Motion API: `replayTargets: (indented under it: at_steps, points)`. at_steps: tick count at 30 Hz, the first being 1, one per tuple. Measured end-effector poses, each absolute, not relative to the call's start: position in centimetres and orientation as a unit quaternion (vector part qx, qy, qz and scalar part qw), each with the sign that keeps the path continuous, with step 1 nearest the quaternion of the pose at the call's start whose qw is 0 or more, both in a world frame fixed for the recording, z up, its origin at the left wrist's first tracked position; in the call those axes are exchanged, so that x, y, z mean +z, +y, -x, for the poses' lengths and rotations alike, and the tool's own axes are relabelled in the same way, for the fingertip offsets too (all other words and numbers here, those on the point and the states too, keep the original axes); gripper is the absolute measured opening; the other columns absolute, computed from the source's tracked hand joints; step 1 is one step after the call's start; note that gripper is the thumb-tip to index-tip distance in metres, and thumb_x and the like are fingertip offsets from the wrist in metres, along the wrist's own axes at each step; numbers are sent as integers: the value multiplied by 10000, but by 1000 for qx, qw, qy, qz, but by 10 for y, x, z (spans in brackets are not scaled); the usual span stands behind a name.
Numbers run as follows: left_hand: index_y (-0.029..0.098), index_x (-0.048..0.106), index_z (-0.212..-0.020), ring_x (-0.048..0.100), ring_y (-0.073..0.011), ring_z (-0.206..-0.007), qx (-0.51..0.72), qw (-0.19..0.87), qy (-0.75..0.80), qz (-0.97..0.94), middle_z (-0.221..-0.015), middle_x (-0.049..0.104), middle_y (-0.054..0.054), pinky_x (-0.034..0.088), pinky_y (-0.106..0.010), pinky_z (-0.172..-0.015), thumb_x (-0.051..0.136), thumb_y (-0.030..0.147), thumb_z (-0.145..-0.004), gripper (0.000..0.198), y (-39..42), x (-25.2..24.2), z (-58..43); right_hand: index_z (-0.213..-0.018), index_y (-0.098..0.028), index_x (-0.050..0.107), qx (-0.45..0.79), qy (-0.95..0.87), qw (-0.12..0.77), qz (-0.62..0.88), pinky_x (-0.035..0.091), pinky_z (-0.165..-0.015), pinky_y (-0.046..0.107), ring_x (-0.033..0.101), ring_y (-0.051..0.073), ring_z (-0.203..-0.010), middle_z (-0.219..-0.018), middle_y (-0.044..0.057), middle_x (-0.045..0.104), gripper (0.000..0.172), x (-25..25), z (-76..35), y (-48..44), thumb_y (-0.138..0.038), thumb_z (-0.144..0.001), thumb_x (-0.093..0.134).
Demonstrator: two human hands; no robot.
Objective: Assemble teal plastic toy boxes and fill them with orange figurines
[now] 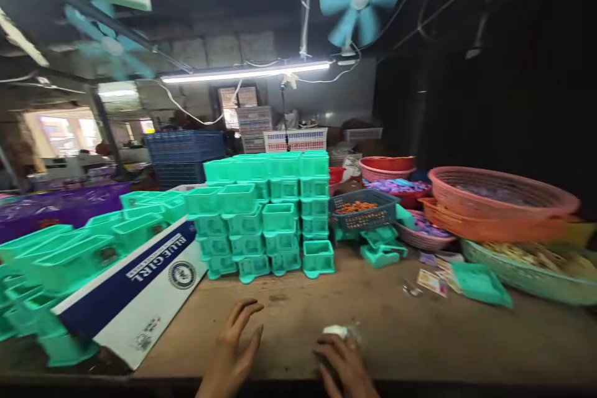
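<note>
My left hand lies on the brown worktable near its front edge, fingers stretched out and apart, holding nothing. My right hand rests beside it with fingers curled over a small white piece at its fingertips. Straight ahead stands a stack of turquoise plastic boxes, several layers high. A single turquoise box sits at the stack's right foot.
A blue-and-white cardboard carton lies at the left with more turquoise boxes. At the right are a blue basket, orange baskets, a green basket, a turquoise lid and loose cards. Overhead hang a tube lamp and a fan.
</note>
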State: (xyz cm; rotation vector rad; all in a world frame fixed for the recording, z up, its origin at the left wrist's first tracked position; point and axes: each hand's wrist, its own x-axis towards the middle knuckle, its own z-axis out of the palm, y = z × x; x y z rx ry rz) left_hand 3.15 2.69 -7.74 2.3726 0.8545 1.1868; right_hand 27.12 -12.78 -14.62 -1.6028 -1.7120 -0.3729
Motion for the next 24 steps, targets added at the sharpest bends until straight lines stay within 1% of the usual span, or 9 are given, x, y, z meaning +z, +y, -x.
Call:
replayTargets:
  at_steps: [3, 5, 7, 11, 13, 16, 19, 24]
  points:
    - [285, 768, -1160, 712, -318, -1230, 368, 228, 264, -862, -1280, 739, -116, 612, -468, -1041, 580, 397, -939, 311, 15, -95, -78, -1165, -313, 758, -148, -634, 386, 654, 588, -1028, 382, 772, 230, -1075, -1157, 36, 799, 263, -140, -319, -160, -255, -975, 587]
    - [278, 767, -1183, 681, -313, -1282, 328, 256, 232, -879, -1318, 723, -127, 574, -471, -1097, 598, 368, -924, 322, 10, -108, -109, -1143, -312, 770, -154, -600, 392, 680, 597, -1020, 396, 779, 234, -1059, -1120, 34, 807, 249, -142, -343, -175, -286, -997, 570]
    - [264, 765, -1199, 677, -313, -1288, 310, 275, 203, -887, -1335, 711, -147, 561, -465, -1114, 606, 350, -907, 344, 6, -121, -138, -1131, -311, 777, -166, -574, 396, 697, 609, -1001, 397, 787, 238, -1036, -1091, 32, 812, 249, -147, -361, -186, -291, -996, 569]
    - [240, 772, -1184, 698, -328, -1245, 301, 285, 170, -894, -1325, 708, -180, 590, -459, -1078, 631, 328, -866, 359, 3, -139, -191, -1149, -318, 777, -183, -527, 396, 730, 623, -959, 366, 778, 239, -1065, -1112, 40, 806, 270, -160, -394, -202, -301, -1012, 545]
    - [240, 772, -1167, 707, -327, -1221, 294, 282, 156, -900, -1293, 718, -179, 605, -462, -1055, 621, 304, -876, 334, 0, -142, -209, -1146, -315, 779, -192, -511, 389, 742, 627, -939, 356, 775, 239, -1067, -1108, 45, 805, 271, -165, -411, -208, -313, -1020, 539]
    - [245, 777, -1081, 715, -321, -1165, 304, 275, 157, -898, -1215, 733, -167, 616, -478, -1021, 548, 276, -923, 280, -9, -137, -224, -1139, -304, 778, -218, -499, 374, 751, 628, -917, 351, 779, 234, -1040, -1088, 47, 808, 271, -170, -430, -216, -320, -1027, 532]
    - [235, 771, -996, 709, -318, -1131, 304, 284, 175, -892, -1159, 733, -151, 613, -487, -994, 521, 254, -926, 260, -17, -126, -227, -1147, -306, 770, -236, -504, 352, 753, 620, -923, 355, 778, 225, -1036, -1105, 41, 806, 273, -173, -440, -228, -321, -1038, 521]
    - [205, 756, -988, 693, -322, -1111, 295, 290, 178, -893, -1141, 722, -152, 602, -513, -977, 519, 244, -932, 246, -21, -117, -227, -1136, -304, 776, -244, -497, 318, 769, 615, -909, 372, 782, 232, -1023, -1103, 45, 809, 280, -171, -444, -255, -352, -1040, 517]
